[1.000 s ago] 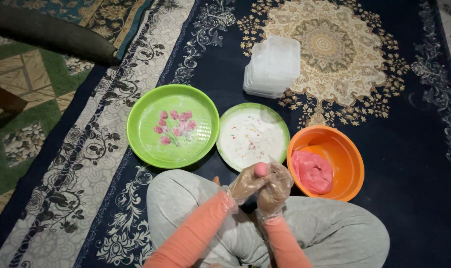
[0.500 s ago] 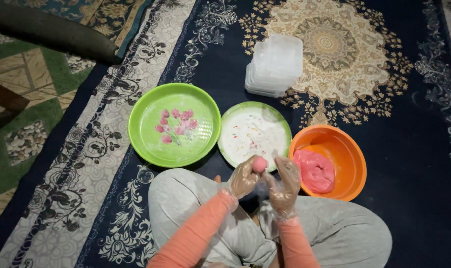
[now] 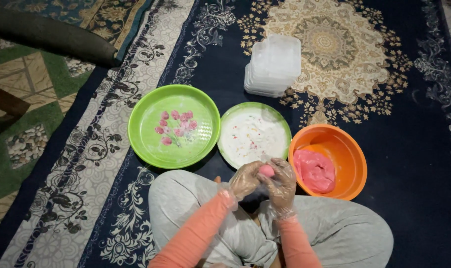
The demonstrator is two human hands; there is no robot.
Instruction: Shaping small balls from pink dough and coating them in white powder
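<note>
— What lies on the carpet, from the left?
— A green flowered tray [image 3: 173, 125], then a green plate of white powder [image 3: 254, 134], then an orange bowl [image 3: 329, 161] of pink dough [image 3: 313, 170].
— And the hands?
— The left hand [image 3: 245, 179] and right hand [image 3: 281, 184], both gloved, close together around a small pink dough ball [image 3: 266, 170] above the lap.

A dark blue patterned carpet [image 3: 404, 149] covers the floor. On it lies a green round tray with pink flowers [image 3: 174, 125], with a stack of clear plastic containers [image 3: 273, 66] farther off. A dark cushion [image 3: 46, 32] rests at the upper left.
</note>
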